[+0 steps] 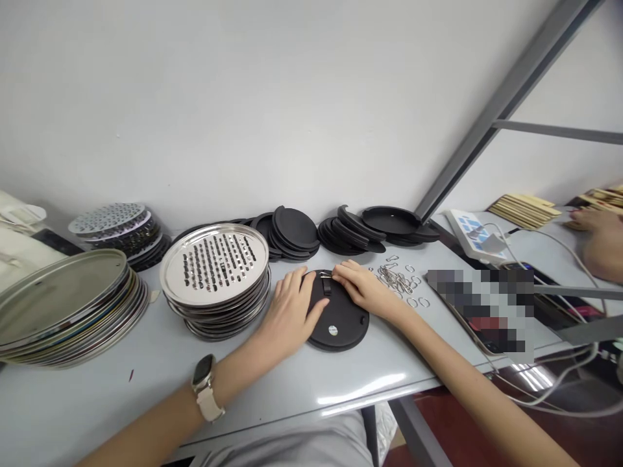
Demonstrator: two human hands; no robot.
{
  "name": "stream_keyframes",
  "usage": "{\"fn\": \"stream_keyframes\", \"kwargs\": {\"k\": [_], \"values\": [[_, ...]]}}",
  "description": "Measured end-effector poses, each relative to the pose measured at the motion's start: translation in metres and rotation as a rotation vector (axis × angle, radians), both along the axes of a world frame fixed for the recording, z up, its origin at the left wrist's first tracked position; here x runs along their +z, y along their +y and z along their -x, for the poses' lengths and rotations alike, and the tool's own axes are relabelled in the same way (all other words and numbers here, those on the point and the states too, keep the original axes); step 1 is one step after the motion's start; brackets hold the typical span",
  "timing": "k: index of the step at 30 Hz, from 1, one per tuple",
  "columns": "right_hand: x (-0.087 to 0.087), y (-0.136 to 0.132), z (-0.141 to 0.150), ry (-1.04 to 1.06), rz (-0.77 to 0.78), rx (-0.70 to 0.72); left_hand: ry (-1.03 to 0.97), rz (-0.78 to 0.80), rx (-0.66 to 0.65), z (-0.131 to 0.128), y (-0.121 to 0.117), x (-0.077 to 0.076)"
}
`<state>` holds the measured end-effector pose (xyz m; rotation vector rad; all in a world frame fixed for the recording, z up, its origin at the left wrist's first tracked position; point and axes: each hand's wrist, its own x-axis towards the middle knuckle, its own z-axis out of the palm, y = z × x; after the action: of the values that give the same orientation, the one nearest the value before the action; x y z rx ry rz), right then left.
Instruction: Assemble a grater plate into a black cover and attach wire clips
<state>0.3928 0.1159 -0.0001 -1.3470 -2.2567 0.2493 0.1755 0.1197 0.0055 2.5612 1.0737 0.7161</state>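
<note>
A round black case [341, 318] lies flat on the table in front of me, with a small round sticker and a short black strap loop [327, 285] on its upper side. My left hand [292, 308] grips the case along its left rim, the thumb lying over the top. My right hand [363, 288] has its fingertips pinched at the far edge, by a small metal clip [325, 275] at the strap loop. Just right of that hand lies a loose pile of metal clips and split rings [396, 280].
Left of the case stands a stack of round metal trays [214, 259] bearing rows of small dark pieces. Larger round plates [63, 298] are stacked farther left. More black cases [296, 230] line the wall. A phone [467, 318], a power strip [472, 233] and another person's hand [598, 227] are at right.
</note>
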Motion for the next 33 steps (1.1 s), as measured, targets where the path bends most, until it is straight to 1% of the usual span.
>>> {"fn": "stream_keyframes", "kwargs": {"k": [3,6,12,22,26,33], "values": [[0.001,0.000,0.000,0.033,0.008,-0.017,0.061,-0.003,-0.061,0.006,-0.004,-0.008],[0.003,-0.001,0.001,0.050,0.018,-0.033,0.068,0.013,-0.076,0.009,-0.004,-0.012],[0.006,-0.002,0.003,0.056,0.024,-0.048,0.064,0.015,-0.076,0.009,-0.004,-0.012],[0.009,-0.003,0.004,0.048,0.034,-0.031,0.088,-0.053,-0.078,0.011,-0.005,-0.012],[0.009,-0.004,0.006,0.021,0.043,-0.004,0.118,-0.081,-0.059,0.014,-0.008,-0.011],[0.012,-0.004,0.016,-0.110,0.031,0.049,0.156,-0.134,0.040,0.015,-0.024,-0.013]]}}
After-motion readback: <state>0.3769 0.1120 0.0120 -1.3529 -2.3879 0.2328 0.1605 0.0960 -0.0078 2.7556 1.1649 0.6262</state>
